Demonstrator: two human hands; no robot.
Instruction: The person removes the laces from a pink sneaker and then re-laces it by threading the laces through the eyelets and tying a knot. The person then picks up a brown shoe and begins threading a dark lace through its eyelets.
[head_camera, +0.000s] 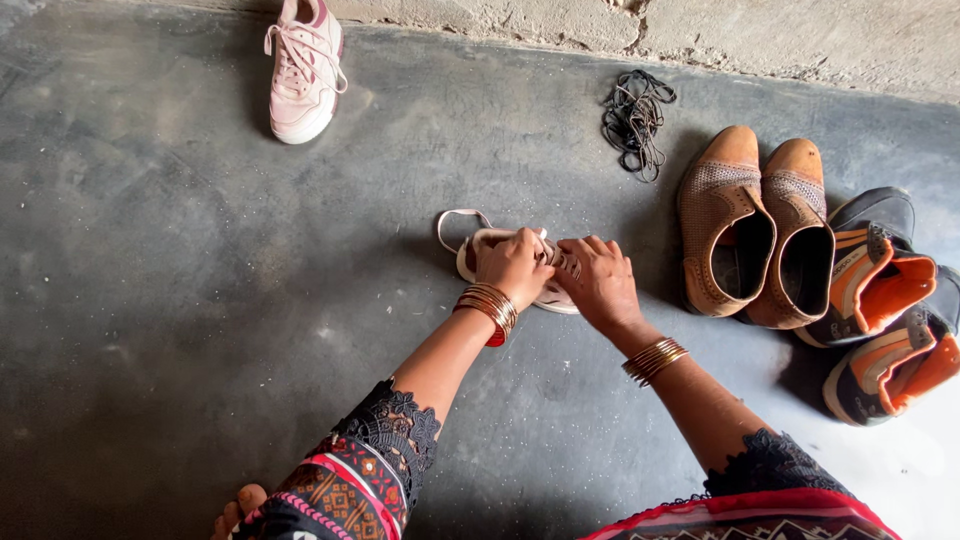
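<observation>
Mid-lacing on a grey concrete floor (180, 330): both hands bent over a pale pink sneaker (480, 245) near the floor's middle, well clear of the rough wall edge at the far side. Left hand (513, 265) curled down over the shoe's upper, right hand (598, 282) just beside it with fingers pinched at the lace area; grip of each closed on the sneaker or its lace, though which exactly cannot be told under the knuckles. One loop of pale lace (452, 225) trailing off the shoe's left end. Long axis seemingly running left to right across the floor; toe and heel hidden by the hands, so heading unclear. Next move, by the look of it: drawing the lace through and snugging it. Matching pink sneaker (303, 75) toward the far left corner, a tangle of dark laces (633, 120) by the far edge, tan brogues (760, 235) and orange-lined shoes (885, 310) at the right edge.
</observation>
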